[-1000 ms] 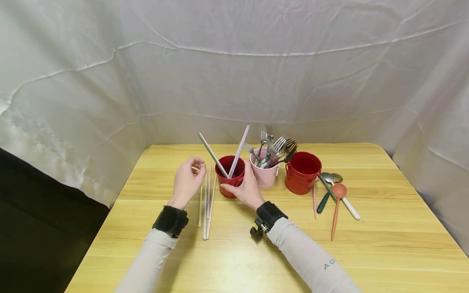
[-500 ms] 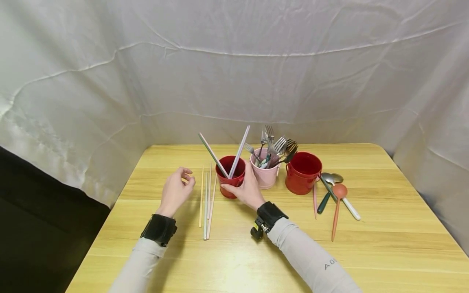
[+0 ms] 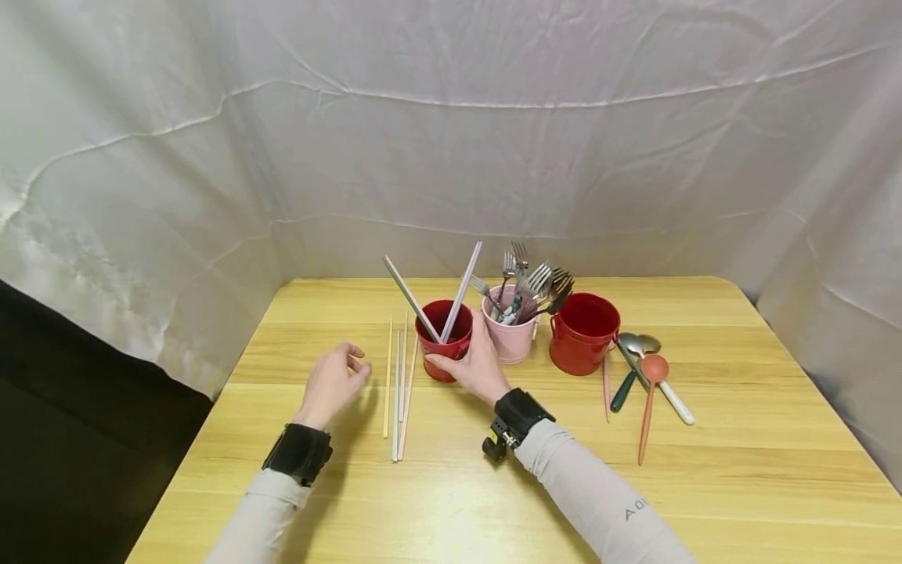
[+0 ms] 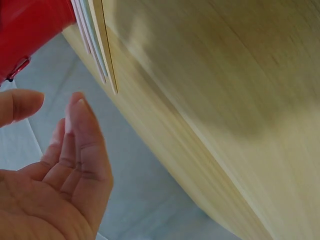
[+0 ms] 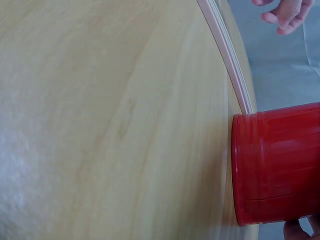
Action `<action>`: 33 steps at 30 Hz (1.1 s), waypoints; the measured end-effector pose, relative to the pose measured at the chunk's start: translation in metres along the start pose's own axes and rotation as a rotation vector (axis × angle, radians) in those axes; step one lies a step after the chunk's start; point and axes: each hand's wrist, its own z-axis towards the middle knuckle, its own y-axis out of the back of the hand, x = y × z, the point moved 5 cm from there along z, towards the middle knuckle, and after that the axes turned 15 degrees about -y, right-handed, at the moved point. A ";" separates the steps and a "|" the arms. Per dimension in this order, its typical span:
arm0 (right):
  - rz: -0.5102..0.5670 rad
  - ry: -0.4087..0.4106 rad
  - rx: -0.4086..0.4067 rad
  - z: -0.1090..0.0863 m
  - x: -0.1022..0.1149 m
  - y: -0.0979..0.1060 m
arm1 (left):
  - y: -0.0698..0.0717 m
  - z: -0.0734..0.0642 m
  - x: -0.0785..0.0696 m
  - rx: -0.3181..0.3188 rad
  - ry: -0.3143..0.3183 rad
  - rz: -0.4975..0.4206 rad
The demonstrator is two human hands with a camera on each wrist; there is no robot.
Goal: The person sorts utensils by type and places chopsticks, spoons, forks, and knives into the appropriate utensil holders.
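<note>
My right hand [image 3: 477, 368] grips the right side of a red bucket [image 3: 438, 368] standing on the table, thumb across its front. Several chopsticks [image 3: 461, 294] lean in it, spread in two bundles. Left of the bucket, more chopsticks [image 3: 387, 384] lie lengthwise on the wood. My left hand [image 3: 333, 384] hovers to the left of these, fingers loosely bent and holding nothing. In the left wrist view a gap shows between its thumb and fingers [image 4: 87, 135], and the loose chopsticks [image 4: 102, 45] lie beyond them.
Beside the held bucket stands a pink bucket [image 3: 510, 345] full of forks [image 3: 539, 278]. A second red bucket [image 3: 581, 352] is right of it. Several spoons [image 3: 653, 368] lie on the table [image 3: 761, 407] farther right. A grey curtain [image 3: 451, 157] hangs behind.
My left hand has drawn back left and toward me, away from the red bucket and the loose chopsticks. The right hand keeps its grip on the bucket, which stays in place.
</note>
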 end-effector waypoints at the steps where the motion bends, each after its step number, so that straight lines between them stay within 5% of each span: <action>1: 0.001 0.004 -0.001 0.000 0.000 0.000 | -0.001 0.000 0.000 0.015 0.005 -0.003; 33: 0.009 -0.001 0.010 0.000 0.000 0.001 | -0.044 0.017 -0.012 0.276 0.083 0.060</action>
